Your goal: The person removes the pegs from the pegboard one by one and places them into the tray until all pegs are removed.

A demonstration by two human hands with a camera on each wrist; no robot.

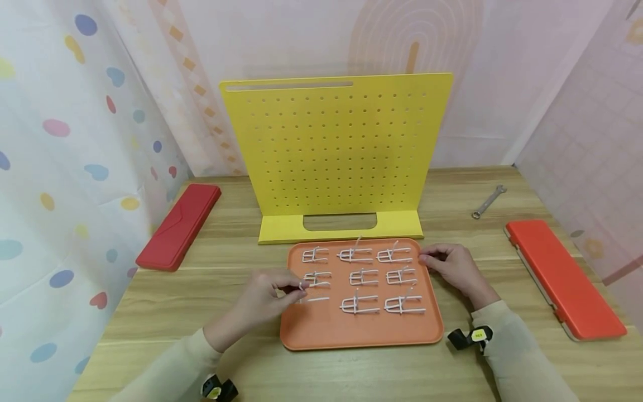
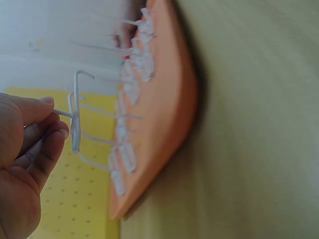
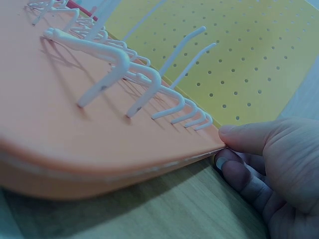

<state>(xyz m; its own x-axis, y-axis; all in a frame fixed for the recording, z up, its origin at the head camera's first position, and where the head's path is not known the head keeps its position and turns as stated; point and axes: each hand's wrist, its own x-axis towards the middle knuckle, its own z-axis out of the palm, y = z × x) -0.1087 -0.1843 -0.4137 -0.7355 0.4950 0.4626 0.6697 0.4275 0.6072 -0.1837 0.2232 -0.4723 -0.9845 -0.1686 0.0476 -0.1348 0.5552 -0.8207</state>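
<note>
My left hand [image 1: 265, 297] pinches a white wire pegboard hook [image 2: 76, 119] by one prong between thumb and fingers. In the left wrist view its bent ends point up and away from the hand, above the tray's left side. Several more white hooks [image 1: 359, 305] lie in rows on the orange tray [image 1: 361, 336], some with a prong sticking up. At the tray's right edge, my right hand [image 1: 458, 271] grips the rim, thumb on top and fingers underneath, as the right wrist view shows.
Behind the tray stands a yellow pegboard [image 1: 341, 156] on its foot. A dark red case [image 1: 180, 226] lies at left and an orange-red case [image 1: 565, 279] at right. A wrench [image 1: 488, 202] lies at the back right of the wooden table [image 1: 361, 375].
</note>
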